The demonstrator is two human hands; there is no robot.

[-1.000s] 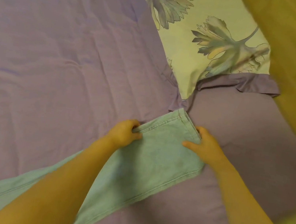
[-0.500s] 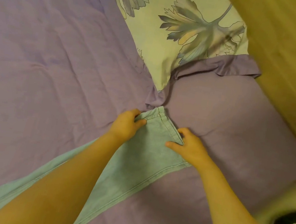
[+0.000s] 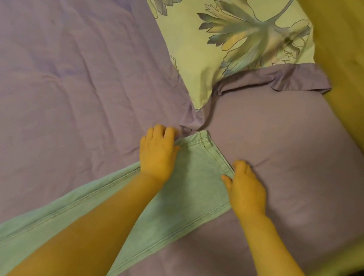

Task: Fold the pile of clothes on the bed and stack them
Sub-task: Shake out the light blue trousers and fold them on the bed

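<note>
On the purple bed [image 3: 56,71], a pair of light denim jeans [image 3: 192,186] lies stretched flat on the sheet, its hem end reaching up to where the floral pillow [image 3: 213,48] and the purple pillow [image 3: 292,154] meet. My left hand [image 3: 157,153] grips one corner of that hem, fingers curled over the edge; my right hand [image 3: 247,190] pinches the opposite corner, thumb on top of the cloth. I judge I am at the start of folding this garment: the legs look laid one on the other and smoothed, and no cross fold is made yet. Next I would need to lift both corners together, level, and carry the hem back toward the waist, which lies out of view below, keeping the edges matched so the fold lands square.
</note>
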